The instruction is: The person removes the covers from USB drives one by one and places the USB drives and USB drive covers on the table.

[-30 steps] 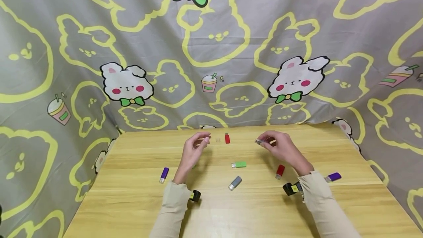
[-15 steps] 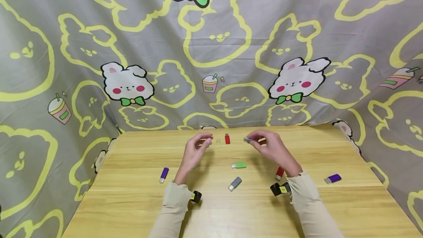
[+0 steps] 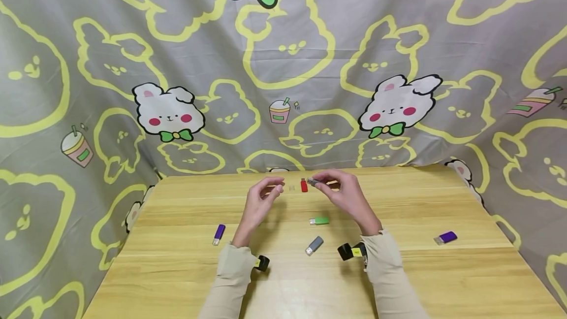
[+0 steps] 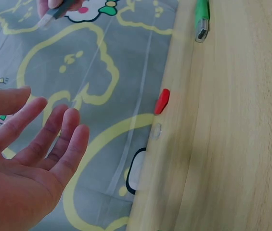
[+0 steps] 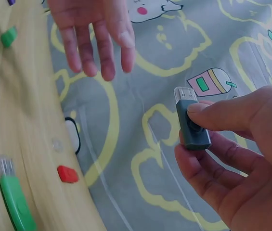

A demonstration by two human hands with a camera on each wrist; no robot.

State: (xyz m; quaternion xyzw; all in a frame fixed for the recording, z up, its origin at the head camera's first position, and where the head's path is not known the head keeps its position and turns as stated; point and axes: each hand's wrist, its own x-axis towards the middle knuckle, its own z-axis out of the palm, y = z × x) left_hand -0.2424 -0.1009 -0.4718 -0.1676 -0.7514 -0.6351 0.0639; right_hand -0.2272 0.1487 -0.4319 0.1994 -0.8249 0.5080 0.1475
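Note:
My right hand (image 3: 347, 193) pinches a dark grey USB flash drive (image 5: 192, 124) between thumb and fingers, above the back of the table. A clear cap covers its metal plug, which points left toward the other hand. My left hand (image 3: 261, 201) is raised with relaxed, slightly bent fingers and holds nothing. Between the hands, on the table, lies a red flash drive (image 3: 303, 186) with its plug bare. Left of it is a small clear cap (image 3: 292, 188). A green capped flash drive (image 3: 319, 221) lies nearer the front.
Another grey flash drive (image 3: 314, 245) lies at the middle of the wooden table (image 3: 292, 289). Purple flash drives lie at the left (image 3: 219, 235) and right (image 3: 446, 238). Another green piece (image 5: 9, 37) shows below the left hand. A patterned curtain (image 3: 239, 127) stands behind.
My right hand has moved left with the grey flash drive, toward the left hand. The right arm now hides a second red flash drive. The left hand has stayed nearly still.

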